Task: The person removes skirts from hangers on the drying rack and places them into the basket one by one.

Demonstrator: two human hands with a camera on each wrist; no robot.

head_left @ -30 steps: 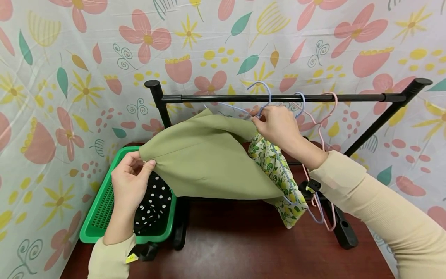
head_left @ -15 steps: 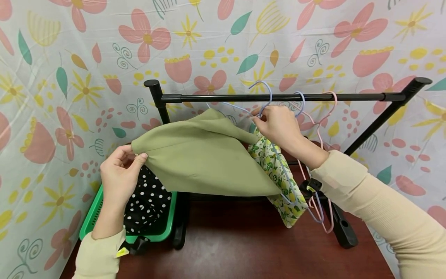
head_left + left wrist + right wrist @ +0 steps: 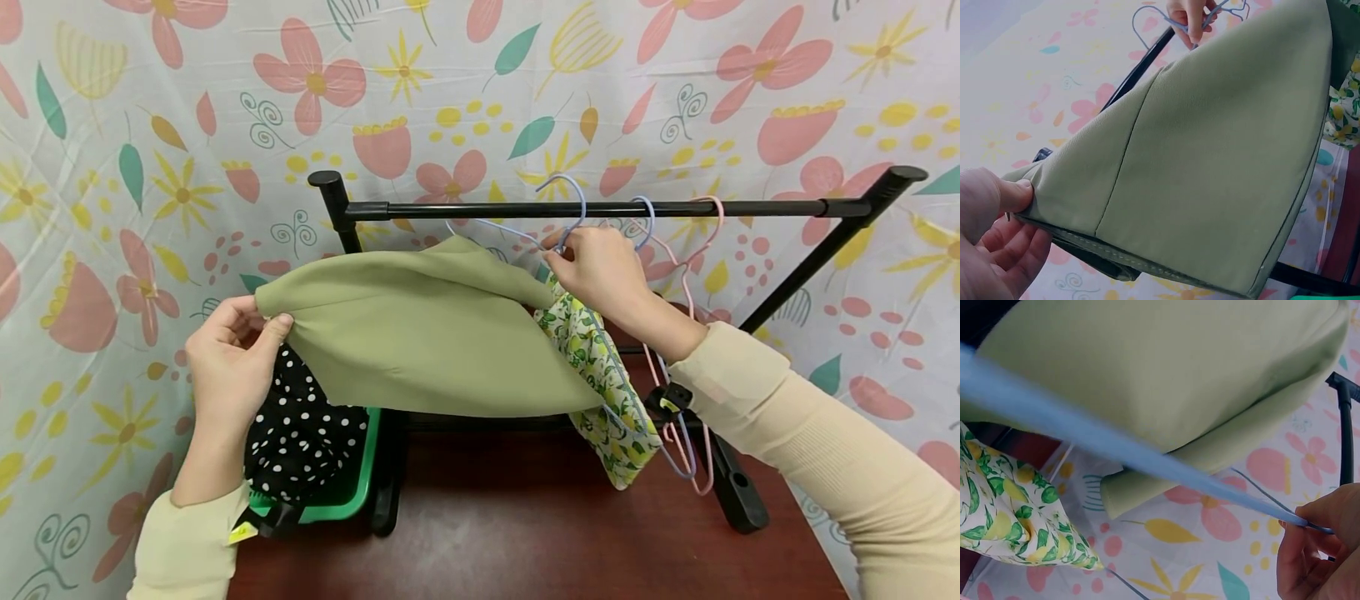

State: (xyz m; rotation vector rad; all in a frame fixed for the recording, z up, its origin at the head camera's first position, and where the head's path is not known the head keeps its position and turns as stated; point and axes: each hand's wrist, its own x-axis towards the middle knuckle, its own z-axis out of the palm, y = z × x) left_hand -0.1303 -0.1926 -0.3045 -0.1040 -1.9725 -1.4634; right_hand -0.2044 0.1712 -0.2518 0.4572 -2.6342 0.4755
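Note:
A plain olive-green garment (image 3: pixel 427 333) stretches sideways below the rail in the head view. My left hand (image 3: pixel 231 360) pinches its left end between thumb and fingers; the left wrist view shows the same grip at a stitched edge. My right hand (image 3: pixel 603 271) holds a blue hanger (image 3: pixel 573 196) by the neck, just under its hook, which loops over the rail. One arm of this hanger runs into the green cloth at its upper corner. A lemon-print cloth (image 3: pixel 607 392) hangs behind and right of the green garment, by the hanger's lower part.
The black rail (image 3: pixel 465 211) of a clothes rack spans the view. A second blue hanger (image 3: pixel 647 218) and a pink hanger (image 3: pixel 708 237) hang right of my hand. A green basket (image 3: pixel 360 496) with a black polka-dot cloth (image 3: pixel 307 437) stands lower left on the brown table (image 3: pixel 525 517).
My left hand has moved left and slightly up, drawing the green garment's end with it. The right hand has stayed at the hanger's neck. More of the polka-dot cloth shows.

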